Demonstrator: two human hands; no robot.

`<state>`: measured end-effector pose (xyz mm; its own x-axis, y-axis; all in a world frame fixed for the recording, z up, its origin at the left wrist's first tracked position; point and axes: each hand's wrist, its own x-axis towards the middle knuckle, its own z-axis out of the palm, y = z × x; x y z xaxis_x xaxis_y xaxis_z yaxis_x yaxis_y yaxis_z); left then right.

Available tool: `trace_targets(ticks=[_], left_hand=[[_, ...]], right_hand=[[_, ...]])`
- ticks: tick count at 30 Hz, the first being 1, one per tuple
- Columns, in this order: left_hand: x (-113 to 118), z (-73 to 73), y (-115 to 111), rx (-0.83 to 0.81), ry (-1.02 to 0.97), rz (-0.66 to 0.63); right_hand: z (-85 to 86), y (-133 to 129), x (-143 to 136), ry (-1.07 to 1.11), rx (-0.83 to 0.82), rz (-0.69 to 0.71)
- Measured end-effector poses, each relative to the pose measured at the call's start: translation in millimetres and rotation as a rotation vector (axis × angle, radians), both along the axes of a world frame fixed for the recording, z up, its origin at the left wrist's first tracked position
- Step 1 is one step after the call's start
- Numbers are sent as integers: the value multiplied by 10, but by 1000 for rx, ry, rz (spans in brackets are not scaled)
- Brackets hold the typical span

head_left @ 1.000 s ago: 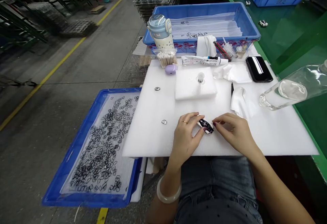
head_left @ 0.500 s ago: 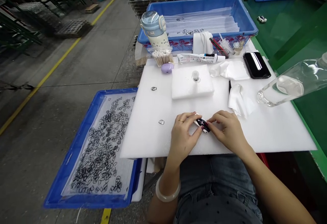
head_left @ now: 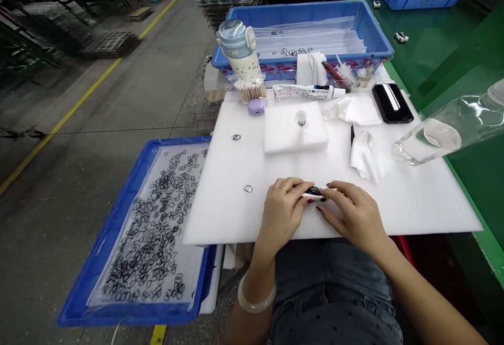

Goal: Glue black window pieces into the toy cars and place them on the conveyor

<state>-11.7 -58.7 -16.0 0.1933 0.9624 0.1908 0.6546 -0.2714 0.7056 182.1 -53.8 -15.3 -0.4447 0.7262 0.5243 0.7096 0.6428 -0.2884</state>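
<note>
A small white and black toy car (head_left: 315, 191) is held between both hands, low over the front part of the white foam board (head_left: 220, 208). My left hand (head_left: 282, 209) grips its left end between thumb and fingers. On the right side, my right hand (head_left: 356, 213) has its fingertips on the car, with the thumb below and a little apart. Behind the hands sits a white foam block (head_left: 281, 127) with a small clear cup (head_left: 301, 118) set in it. Two thin black rings, one nearer (head_left: 248, 189) and one farther (head_left: 236, 137), lie on the board's left.
A blue tray (head_left: 129, 192) of many black rings is at the left. Behind the board are a blue bin (head_left: 299, 11), a bottle (head_left: 238, 45), cotton swabs (head_left: 251, 90) and a tube (head_left: 303, 91). A phone (head_left: 392, 103), tissue (head_left: 364, 156) and clear bottle (head_left: 433, 135) are right.
The toy car has turned from slanting to nearly level, showing more of its white side. My right thumb has moved down, away from the car. The view has shifted slightly.
</note>
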Motion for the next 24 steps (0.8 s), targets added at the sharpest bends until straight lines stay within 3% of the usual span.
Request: trace_targets(ticks=[5,10,17,24], left_hand=[[-4,5,-9,0,9,-2],[-4,9,-17,0,5,-5],[-18,22,-32,-18,-24,-12],[20,36,-32,-25,-39,37]], right_hand=[[-4,25,-39,-36,23,-29],[19,46,-19,-73,52,38],[82,85,18,89,-276,108],[42,93,17,120,-303,95]])
